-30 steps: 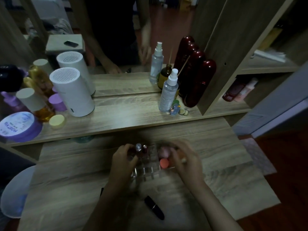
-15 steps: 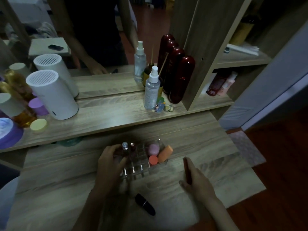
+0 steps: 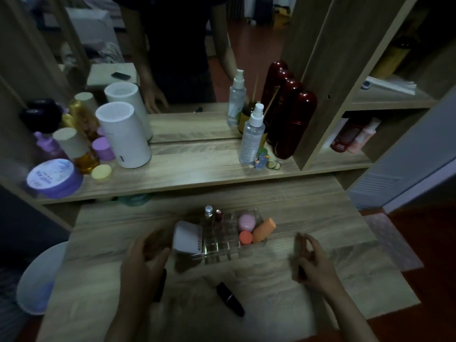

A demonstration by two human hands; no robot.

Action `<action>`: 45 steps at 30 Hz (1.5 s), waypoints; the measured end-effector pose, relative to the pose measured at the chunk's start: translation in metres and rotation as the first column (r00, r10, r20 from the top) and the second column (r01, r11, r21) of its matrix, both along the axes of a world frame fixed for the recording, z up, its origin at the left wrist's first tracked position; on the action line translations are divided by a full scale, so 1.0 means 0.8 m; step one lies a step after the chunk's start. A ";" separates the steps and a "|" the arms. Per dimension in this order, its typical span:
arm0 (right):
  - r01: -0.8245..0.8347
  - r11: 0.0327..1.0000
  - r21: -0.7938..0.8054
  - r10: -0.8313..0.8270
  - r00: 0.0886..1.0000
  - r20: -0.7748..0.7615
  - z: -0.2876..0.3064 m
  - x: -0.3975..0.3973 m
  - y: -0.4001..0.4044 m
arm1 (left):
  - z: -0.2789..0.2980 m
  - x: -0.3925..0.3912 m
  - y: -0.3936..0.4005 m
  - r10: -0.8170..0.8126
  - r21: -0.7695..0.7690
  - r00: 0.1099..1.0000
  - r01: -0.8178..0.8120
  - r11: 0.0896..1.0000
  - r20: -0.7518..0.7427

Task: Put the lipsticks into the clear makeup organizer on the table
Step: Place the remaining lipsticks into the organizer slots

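Lipsticks (image 3: 230,298) and organizer (image 3: 229,236) on the wooden table (image 3: 320,218).

One dark lipstick lying on the table in front of the organizer, between both hands. Right hand (image 3: 312,261) closed around a dark lipstick, right of the organizer. Left hand (image 3: 144,261) spread wide, blurred, just beside the organizer's left end, holding nothing.

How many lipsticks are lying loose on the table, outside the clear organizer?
2 that I can see: a black lipstick near the front edge, and a dark tube partly hidden under the left hand. The blurred right hand may hold another.
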State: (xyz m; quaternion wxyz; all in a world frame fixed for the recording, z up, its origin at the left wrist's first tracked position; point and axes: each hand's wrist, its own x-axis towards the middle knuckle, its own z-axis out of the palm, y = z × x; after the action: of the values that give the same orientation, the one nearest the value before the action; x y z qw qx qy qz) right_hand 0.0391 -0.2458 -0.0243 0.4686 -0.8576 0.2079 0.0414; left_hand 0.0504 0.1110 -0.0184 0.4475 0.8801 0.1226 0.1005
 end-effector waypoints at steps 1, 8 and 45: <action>0.085 0.993 0.084 -0.089 0.995 0.041 0.002 0.001 0.000 | -0.002 -0.009 0.007 0.026 0.011 0.999 -0.026 1.000 -0.020; -0.141 0.990 0.001 0.135 0.947 0.293 0.093 0.049 0.037 | -0.014 -0.039 0.013 0.047 -0.015 0.990 -0.049 0.999 -0.129; -0.630 0.531 -0.567 0.727 0.683 -0.078 0.061 0.132 0.154 | -0.016 -0.054 -0.005 -0.094 -0.157 0.995 0.087 0.984 -0.038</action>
State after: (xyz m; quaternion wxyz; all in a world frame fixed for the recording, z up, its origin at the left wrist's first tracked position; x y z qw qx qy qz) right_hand 0.1445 -0.1226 0.0246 0.1624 -0.9662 -0.1804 0.0865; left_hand 0.0071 0.1071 -0.0311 0.5157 0.8494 0.0999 0.0504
